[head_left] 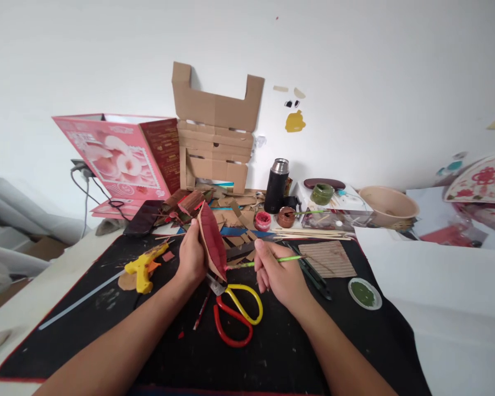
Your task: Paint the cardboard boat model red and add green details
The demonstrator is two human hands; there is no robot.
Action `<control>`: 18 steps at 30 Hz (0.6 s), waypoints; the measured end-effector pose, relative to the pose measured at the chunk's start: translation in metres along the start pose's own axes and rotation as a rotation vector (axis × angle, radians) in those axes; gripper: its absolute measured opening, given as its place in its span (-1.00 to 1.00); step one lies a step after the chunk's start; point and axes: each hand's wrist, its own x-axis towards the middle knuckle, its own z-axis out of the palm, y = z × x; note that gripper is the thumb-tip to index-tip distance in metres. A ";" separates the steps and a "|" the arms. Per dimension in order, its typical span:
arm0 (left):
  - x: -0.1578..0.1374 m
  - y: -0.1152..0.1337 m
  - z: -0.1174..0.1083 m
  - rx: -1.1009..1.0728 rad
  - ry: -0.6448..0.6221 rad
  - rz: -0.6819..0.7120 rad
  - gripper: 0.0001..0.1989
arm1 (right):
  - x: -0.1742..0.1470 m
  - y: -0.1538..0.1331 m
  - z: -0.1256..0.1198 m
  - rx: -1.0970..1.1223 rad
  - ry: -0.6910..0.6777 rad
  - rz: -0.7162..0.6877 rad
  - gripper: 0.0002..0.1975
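My left hand [192,256] grips a boat-shaped cardboard piece [213,239] whose facing side is painted dark red; it is held up on a tilt. In my right hand [278,269] is a thin green paintbrush [247,264], pinched between thumb and fingers. The brush tip touches the lower end of the red piece, where a brighter pink-red spot shows. Just beneath lie scissors [237,319] with one red and one yellow handle, their blades partly hidden behind the cardboard piece. Part of my left fingers is out of sight behind it.
A yellow glue gun [144,269] lies left on the black mat [289,352]. Paint jars, red [263,221] and brown [286,217], stand behind near a black flask [276,187]. Right are a utility knife [313,275], corrugated cardboard [330,259] and a lid with green paint [365,293].
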 end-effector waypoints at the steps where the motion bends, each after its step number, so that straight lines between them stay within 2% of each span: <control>1: 0.000 0.000 0.000 -0.012 0.005 -0.021 -0.38 | 0.000 0.001 0.000 0.007 0.003 0.003 -0.23; 12: -0.001 0.011 0.010 -0.169 0.094 -0.137 -0.65 | 0.003 -0.008 -0.001 0.088 0.027 0.035 -0.20; 18: -0.003 0.015 0.012 -0.196 0.096 -0.176 -0.65 | 0.002 -0.005 0.000 0.093 -0.012 0.055 -0.20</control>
